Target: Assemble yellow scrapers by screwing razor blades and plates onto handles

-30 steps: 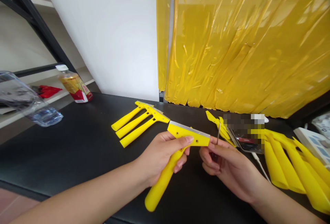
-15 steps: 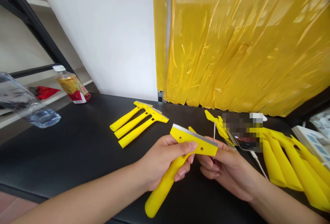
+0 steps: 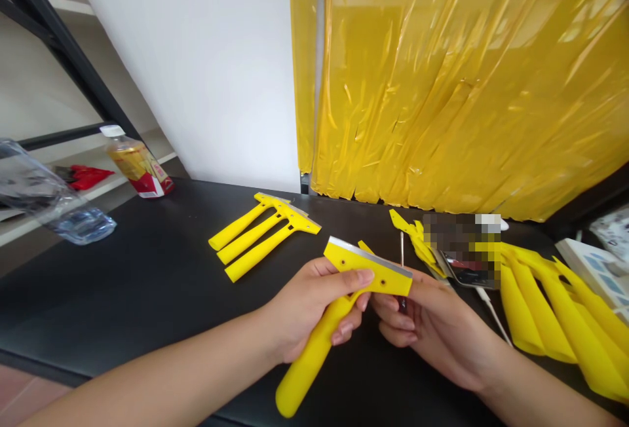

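My left hand (image 3: 317, 299) is closed around the neck of a yellow scraper (image 3: 307, 361), its thumb pressed on the wide head. A metal blade runs along the head's top edge, and two small holes show in the face. Behind the head's right end, my right hand (image 3: 437, 322) is closed on a screwdriver (image 3: 401, 250). Its thin metal shaft points up and a bit of dark handle shows between the fingers; the rest is hidden. Fingers of the right hand touch or nearly touch the scraper's head; I cannot tell which.
Three yellow scrapers (image 3: 265, 234) lie side by side on the black table (image 3: 147, 283). Several yellow handles (image 3: 545, 309) are piled at right, beside a phone (image 3: 472, 273) with a white cable. Two bottles, one clear (image 3: 81, 217) and one labelled (image 3: 137, 165), stand at left.
My right hand has shifted slightly left, and the screwdriver's shaft with it. Part of its dark handle now shows. The left hand and scraper have hardly moved.
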The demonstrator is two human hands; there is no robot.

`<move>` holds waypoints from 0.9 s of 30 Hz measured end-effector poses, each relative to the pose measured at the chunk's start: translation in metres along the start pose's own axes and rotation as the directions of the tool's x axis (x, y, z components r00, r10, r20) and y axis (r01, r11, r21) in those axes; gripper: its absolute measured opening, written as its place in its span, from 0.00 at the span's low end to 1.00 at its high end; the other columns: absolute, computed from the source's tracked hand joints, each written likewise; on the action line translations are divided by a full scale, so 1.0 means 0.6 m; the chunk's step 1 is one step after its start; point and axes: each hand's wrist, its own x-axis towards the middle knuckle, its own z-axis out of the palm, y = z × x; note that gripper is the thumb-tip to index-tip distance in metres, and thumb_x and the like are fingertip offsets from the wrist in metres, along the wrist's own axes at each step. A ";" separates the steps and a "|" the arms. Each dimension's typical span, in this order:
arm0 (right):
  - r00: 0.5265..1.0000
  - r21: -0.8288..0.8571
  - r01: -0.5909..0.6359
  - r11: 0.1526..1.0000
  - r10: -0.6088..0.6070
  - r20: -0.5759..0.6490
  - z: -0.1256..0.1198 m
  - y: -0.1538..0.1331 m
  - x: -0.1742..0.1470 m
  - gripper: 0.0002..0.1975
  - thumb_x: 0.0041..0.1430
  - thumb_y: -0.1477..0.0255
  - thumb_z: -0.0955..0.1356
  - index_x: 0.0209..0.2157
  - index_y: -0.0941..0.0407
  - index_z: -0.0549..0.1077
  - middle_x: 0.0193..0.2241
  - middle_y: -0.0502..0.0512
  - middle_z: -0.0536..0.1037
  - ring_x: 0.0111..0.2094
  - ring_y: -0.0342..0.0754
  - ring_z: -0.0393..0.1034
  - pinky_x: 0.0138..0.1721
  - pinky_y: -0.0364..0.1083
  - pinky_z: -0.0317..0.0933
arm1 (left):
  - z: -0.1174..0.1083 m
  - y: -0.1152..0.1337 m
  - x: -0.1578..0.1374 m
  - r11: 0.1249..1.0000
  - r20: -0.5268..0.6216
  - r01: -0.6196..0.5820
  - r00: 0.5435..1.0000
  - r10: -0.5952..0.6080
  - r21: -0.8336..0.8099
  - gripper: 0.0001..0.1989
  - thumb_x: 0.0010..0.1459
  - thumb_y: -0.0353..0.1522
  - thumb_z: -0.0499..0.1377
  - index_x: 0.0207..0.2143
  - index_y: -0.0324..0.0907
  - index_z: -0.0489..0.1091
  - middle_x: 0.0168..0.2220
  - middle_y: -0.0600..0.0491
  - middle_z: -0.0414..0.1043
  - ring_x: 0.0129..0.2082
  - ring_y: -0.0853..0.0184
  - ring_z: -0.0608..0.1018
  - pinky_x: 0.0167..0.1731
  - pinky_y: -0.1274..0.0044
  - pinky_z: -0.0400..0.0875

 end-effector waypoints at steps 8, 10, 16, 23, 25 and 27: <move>0.997 0.046 -0.042 0.998 0.039 0.064 0.000 -0.005 0.003 0.08 0.65 0.67 0.72 0.35 0.57 0.74 0.28 0.47 0.64 0.25 0.37 0.48 0.26 0.41 0.44 | 0.002 -0.003 0.000 1.000 0.011 -0.005 1.000 0.005 -0.020 0.18 0.64 0.40 0.66 0.26 0.38 0.72 0.15 0.56 0.67 0.12 0.75 0.67 0.12 0.85 0.60; 0.998 0.050 -0.042 0.998 0.039 0.055 0.000 -0.005 0.004 0.08 0.65 0.68 0.72 0.36 0.57 0.73 0.28 0.47 0.64 0.25 0.38 0.47 0.26 0.41 0.44 | 0.003 -0.003 0.000 1.000 0.012 0.003 1.000 -0.003 -0.019 0.18 0.64 0.41 0.66 0.26 0.38 0.72 0.15 0.57 0.66 0.12 0.75 0.66 0.13 0.85 0.59; 0.990 -0.073 0.062 0.995 -0.071 -0.119 0.003 -0.001 -0.001 0.10 0.64 0.67 0.74 0.33 0.55 0.71 0.24 0.45 0.62 0.24 0.39 0.45 0.25 0.42 0.42 | 0.005 -0.001 0.000 0.997 -0.027 -0.068 0.997 0.069 0.022 0.18 0.64 0.40 0.65 0.25 0.38 0.71 0.15 0.57 0.65 0.12 0.75 0.65 0.12 0.85 0.59; 0.977 -0.245 0.111 0.963 -0.151 -0.152 0.007 -0.008 -0.014 0.18 0.68 0.60 0.70 0.28 0.57 0.73 0.26 0.50 0.67 0.25 0.40 0.50 0.26 0.45 0.43 | -0.004 0.004 0.000 0.986 -0.094 -0.147 0.984 0.154 0.084 0.18 0.66 0.41 0.64 0.27 0.38 0.72 0.15 0.57 0.65 0.12 0.77 0.64 0.14 0.85 0.59; 0.984 -0.260 0.087 0.962 -0.124 -0.129 0.008 -0.008 -0.015 0.17 0.68 0.61 0.71 0.29 0.57 0.74 0.26 0.50 0.66 0.25 0.40 0.50 0.26 0.45 0.42 | -0.005 0.005 0.000 0.985 -0.085 -0.143 0.985 0.151 0.099 0.19 0.67 0.41 0.64 0.27 0.38 0.72 0.15 0.57 0.65 0.12 0.77 0.64 0.15 0.85 0.59; 0.987 -0.234 0.081 0.969 -0.110 -0.116 0.009 -0.007 -0.016 0.16 0.68 0.61 0.71 0.30 0.57 0.74 0.27 0.49 0.66 0.25 0.40 0.49 0.26 0.45 0.42 | -0.005 0.005 -0.001 0.984 -0.075 -0.142 0.986 0.150 0.106 0.18 0.67 0.41 0.64 0.27 0.38 0.72 0.15 0.57 0.65 0.12 0.77 0.65 0.15 0.85 0.59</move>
